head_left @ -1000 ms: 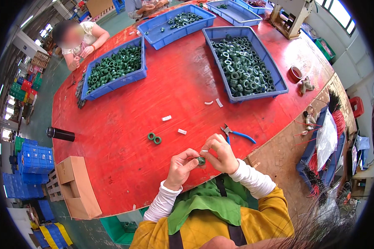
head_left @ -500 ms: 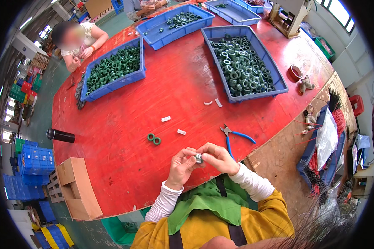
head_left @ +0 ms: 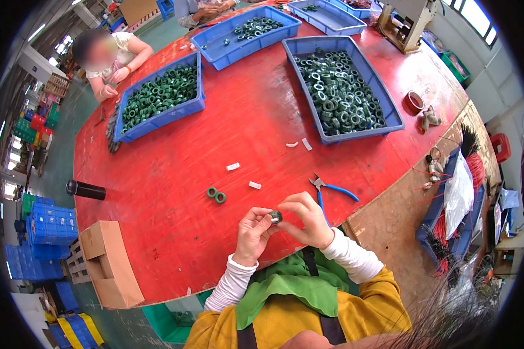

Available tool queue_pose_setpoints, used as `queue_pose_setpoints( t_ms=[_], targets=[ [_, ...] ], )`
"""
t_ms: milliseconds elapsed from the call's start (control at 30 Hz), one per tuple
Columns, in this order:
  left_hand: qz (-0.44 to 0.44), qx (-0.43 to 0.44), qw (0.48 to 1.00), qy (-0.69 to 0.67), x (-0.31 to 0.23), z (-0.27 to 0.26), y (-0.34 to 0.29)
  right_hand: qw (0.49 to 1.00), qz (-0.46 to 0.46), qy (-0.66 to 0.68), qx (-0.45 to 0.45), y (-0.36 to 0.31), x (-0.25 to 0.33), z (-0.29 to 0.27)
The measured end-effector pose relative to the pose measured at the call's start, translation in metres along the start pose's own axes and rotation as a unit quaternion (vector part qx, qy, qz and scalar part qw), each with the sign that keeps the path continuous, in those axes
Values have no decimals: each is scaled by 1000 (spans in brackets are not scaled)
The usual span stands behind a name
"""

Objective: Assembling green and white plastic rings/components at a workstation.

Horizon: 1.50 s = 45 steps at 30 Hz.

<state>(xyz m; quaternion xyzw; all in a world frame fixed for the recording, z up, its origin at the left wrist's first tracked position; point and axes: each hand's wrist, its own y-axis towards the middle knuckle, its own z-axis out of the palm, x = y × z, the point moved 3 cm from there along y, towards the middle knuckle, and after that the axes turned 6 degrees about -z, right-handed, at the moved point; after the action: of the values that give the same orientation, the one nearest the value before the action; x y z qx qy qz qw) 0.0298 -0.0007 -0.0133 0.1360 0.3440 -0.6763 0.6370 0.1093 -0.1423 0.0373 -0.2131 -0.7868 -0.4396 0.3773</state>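
"Green ring [head_left: 276,217], the one being worked: where is it?"

"At the near edge of the red surface [head_left: 174,238], in the left hand [head_left: 252,237], whose grip pinches it between thumb and fingers. At three o'clock from it, the right hand [head_left: 312,225] has its grip spread, thumb and forefinger apart. Whether a tip touches the ring, I can't tell."

"Is that piece done?"

"I'd judge it partway: a pale patch shows on its side, and both hands are at it."

"And beyond?"

"A white piece [head_left: 254,185] lies at eleven o'clock, blue-handled cutters [head_left: 342,191] at two. Two loose rings [head_left: 216,195] sit at ten, just beside each other; they look plain, so I'd count them as left to do."

"Further off?"

"Two white strips [head_left: 300,144] past twelve, then a heaped blue tray [head_left: 364,135] at one and another tray [head_left: 164,120] between ten and eleven. Whether those heaps are finished, I can't tell from here."
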Motion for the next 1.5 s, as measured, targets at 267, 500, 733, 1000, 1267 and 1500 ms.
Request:
queue_pose_setpoints(
  t_ms=[267, 500, 733, 1000, 1267, 1500],
  targets=[
    [-14, -1, 998, -67, 5, -6, 3, 967, -212, -141, 2, -6, 9, 12],
    [-25, -25, 985, -171, 12, -7, 7, 972, -155, -167, -55, -12, 14, 16],
    [8, -13, 989, -147, 16, -1, 4, 977, -108, -155, -96, -10, 15, 7],
    [57, -5, 998, -34, 9, 7, -3, 967, -132, -194, -102, 11, 11, -4],
    [27, 39, 999, -21, 5, 4, -6, 980, -107, -160, -46, 13, 4, -2],
    [-6, 60, 998, -36, 5, 5, -7, 917, 254, 306, 32, -8, -25, 10]
  ],
)
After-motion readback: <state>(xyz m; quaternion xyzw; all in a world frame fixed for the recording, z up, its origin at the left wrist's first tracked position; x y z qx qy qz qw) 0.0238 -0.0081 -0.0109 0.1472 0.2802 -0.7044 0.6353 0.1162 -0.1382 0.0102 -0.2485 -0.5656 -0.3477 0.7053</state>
